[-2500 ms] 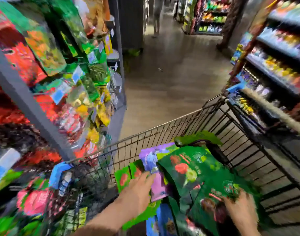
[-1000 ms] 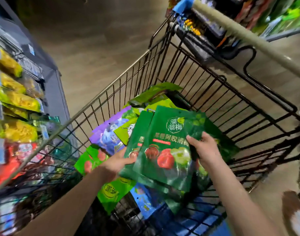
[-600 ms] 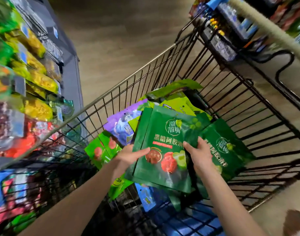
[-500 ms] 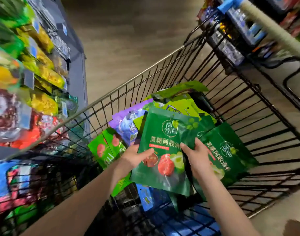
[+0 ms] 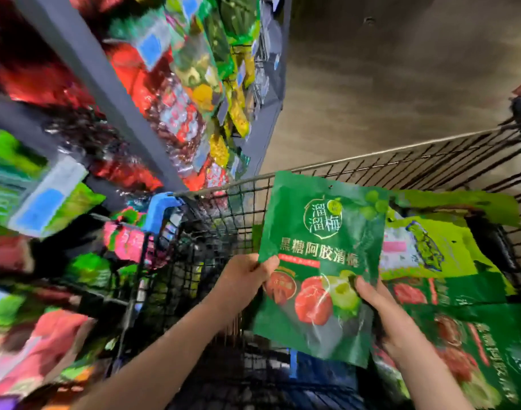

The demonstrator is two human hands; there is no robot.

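Observation:
A dark green snack pouch (image 5: pixel 321 250) with white Chinese lettering and red and green fruit printed on it is held upright above the black wire shopping cart (image 5: pixel 371 165). My left hand (image 5: pixel 241 282) pinches its left edge, thumb on the front. My right hand (image 5: pixel 383 318) grips its lower right edge, thumb on the front. More pouches lie in the cart to the right: a lime green one (image 5: pixel 424 247) and another dark green one (image 5: pixel 472 350).
A grey shelf unit (image 5: pixel 105 93) packed with hanging red, green and yellow snack bags stands close on the left, against the cart's blue corner bumper (image 5: pixel 161 208). Brown wood-look floor (image 5: pixel 401 84) stretches beyond the cart.
The pouch has risen out of the pile and sits higher, held by both hands. The view has swung left, so the shelves now fill the left side and the cart handle is gone.

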